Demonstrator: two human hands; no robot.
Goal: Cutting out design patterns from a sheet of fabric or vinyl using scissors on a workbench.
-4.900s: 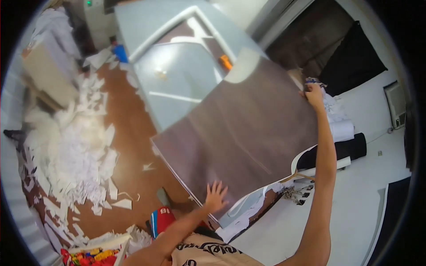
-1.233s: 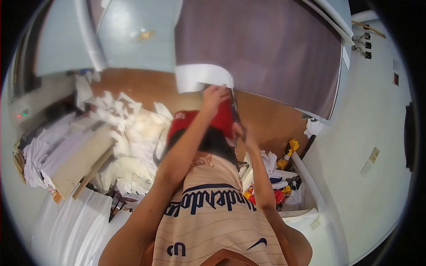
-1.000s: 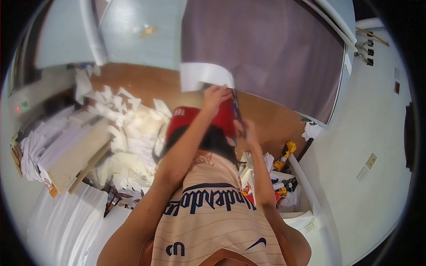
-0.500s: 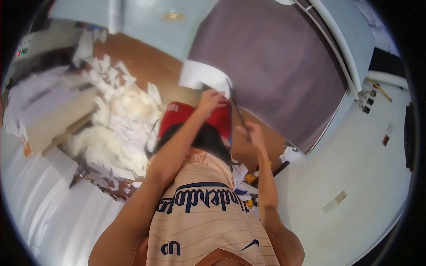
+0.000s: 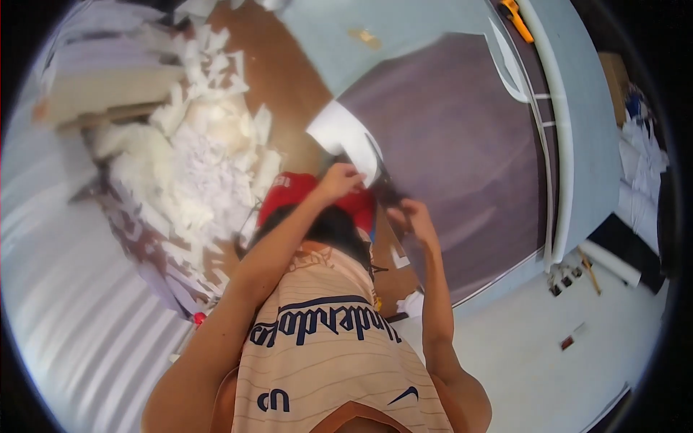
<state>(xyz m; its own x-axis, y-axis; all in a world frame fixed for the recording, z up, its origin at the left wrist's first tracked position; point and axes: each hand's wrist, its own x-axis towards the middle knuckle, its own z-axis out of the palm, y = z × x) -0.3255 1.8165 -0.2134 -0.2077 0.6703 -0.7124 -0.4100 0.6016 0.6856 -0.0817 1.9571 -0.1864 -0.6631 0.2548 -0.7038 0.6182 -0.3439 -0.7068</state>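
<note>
A curved white piece of sheet (image 5: 341, 128) lies at the near left corner of a large dark purplish-grey sheet on the table (image 5: 462, 137). At its lower end is my left hand (image 5: 339, 182), fingers pinched together on the white piece. A thin dark strip (image 5: 385, 189) runs from beside that piece toward my right hand (image 5: 417, 221), whose fingers are bent closed around its near end. Blur hides the strip's exact kind and how firmly it is gripped. Both hands are in front of my body, above my red and black shorts (image 5: 289, 189).
White scraps (image 5: 216, 155) are heaped on the brown floor (image 5: 285, 54) at left. An orange-yellow tool (image 5: 517, 22) lies at the table's far side, near a long white roll or edge (image 5: 561, 144). Corrugated light panelling (image 5: 65, 267) stands at far left.
The whole view has turned clockwise, bringing the orange-yellow tool into sight. My hands keep almost the same places, and the dark strip between them looks shorter and more blurred.
</note>
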